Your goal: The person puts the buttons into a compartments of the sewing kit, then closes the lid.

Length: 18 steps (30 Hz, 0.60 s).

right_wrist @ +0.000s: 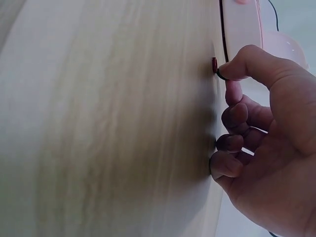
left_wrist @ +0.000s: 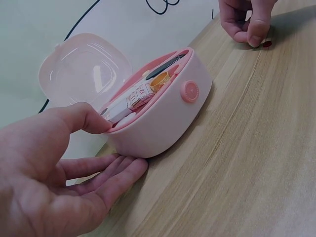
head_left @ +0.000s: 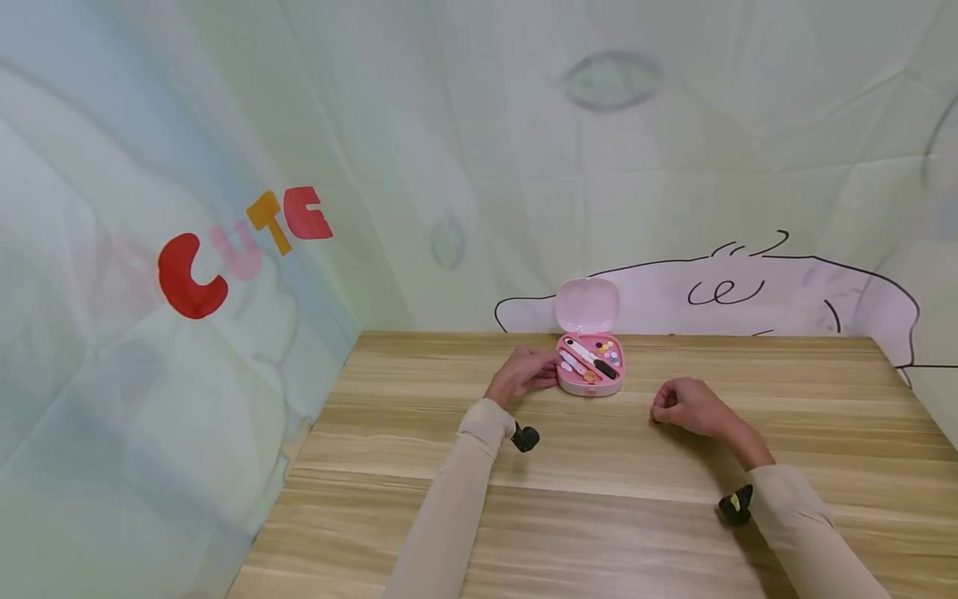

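A pink sewing kit box (head_left: 590, 388) stands open on the table, its clear pink lid (left_wrist: 84, 69) raised at the back. My left hand (head_left: 527, 371) holds the box's left side, thumb at the rim and fingers low on the wall. Inside lie a tape measure (left_wrist: 140, 95), a gold thimble (left_wrist: 159, 81), a black-handled tool (head_left: 604, 368) and several coloured buttons (head_left: 607, 349). To the right of the box, my right hand (head_left: 692, 406) pinches a small dark disc (right_wrist: 221, 74) low over the tabletop. A small red button (left_wrist: 267, 44) is right beside its fingertips.
The wood-grain table (head_left: 584, 532) meets a printed cloth backdrop (head_left: 464, 166) behind the box, and the open lid stands close against it. Another cloth side (head_left: 97, 374) rises at the left. A small black camera (head_left: 526, 438) sits at my left wrist.
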### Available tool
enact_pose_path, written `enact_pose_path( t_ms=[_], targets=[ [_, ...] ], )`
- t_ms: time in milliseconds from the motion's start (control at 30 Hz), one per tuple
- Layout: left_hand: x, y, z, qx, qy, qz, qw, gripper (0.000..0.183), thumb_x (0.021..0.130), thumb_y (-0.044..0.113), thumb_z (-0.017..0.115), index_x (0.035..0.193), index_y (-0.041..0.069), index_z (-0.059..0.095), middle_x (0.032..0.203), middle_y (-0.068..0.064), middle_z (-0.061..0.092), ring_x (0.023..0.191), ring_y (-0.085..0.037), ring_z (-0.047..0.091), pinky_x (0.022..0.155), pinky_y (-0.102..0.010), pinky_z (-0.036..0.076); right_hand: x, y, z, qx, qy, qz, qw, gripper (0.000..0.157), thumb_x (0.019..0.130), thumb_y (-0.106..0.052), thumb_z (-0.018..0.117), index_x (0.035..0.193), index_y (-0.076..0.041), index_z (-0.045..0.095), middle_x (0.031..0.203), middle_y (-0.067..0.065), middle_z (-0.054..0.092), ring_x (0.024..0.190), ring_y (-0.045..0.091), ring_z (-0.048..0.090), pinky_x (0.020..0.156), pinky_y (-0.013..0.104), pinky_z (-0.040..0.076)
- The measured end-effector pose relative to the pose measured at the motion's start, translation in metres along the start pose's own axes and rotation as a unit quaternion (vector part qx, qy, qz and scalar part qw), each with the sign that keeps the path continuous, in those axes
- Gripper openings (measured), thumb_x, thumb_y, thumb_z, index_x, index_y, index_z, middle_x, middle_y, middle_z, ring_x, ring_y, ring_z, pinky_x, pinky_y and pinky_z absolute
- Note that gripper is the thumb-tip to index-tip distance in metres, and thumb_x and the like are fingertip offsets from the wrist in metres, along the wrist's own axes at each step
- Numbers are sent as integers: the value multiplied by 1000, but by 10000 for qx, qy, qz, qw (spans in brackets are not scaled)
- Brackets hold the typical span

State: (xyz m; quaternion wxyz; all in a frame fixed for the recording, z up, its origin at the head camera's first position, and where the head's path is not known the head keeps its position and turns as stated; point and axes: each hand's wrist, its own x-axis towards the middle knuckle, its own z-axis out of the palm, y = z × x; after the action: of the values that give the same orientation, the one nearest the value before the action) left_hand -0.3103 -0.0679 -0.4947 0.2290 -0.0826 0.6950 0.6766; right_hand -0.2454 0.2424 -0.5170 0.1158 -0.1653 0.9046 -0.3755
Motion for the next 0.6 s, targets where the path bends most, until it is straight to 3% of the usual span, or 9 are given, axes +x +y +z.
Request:
enact_pose_path(
  t_ms=[367,600],
  targets=[
    [0,1,-1,-59,-55,-27,10000,22,100,14,66,110,-4,73,95,-10,71,83,-16,67,85,-30,63,4,0,0,-115,153,-200,9996,3,89,-7,72,88,-4,72,79,0,63,72,17,55,59,25,47],
    [1,0,-1,-85,-33,-33,10000,20,99,13,67,109,-4,73,95,-10,71,83,-16,67,85,-30,63,13,1,-5,121,510,-96,9986,12,98,-16,71,100,-6,77,81,3,61,76,22,52,60,29,45]
  ],
)
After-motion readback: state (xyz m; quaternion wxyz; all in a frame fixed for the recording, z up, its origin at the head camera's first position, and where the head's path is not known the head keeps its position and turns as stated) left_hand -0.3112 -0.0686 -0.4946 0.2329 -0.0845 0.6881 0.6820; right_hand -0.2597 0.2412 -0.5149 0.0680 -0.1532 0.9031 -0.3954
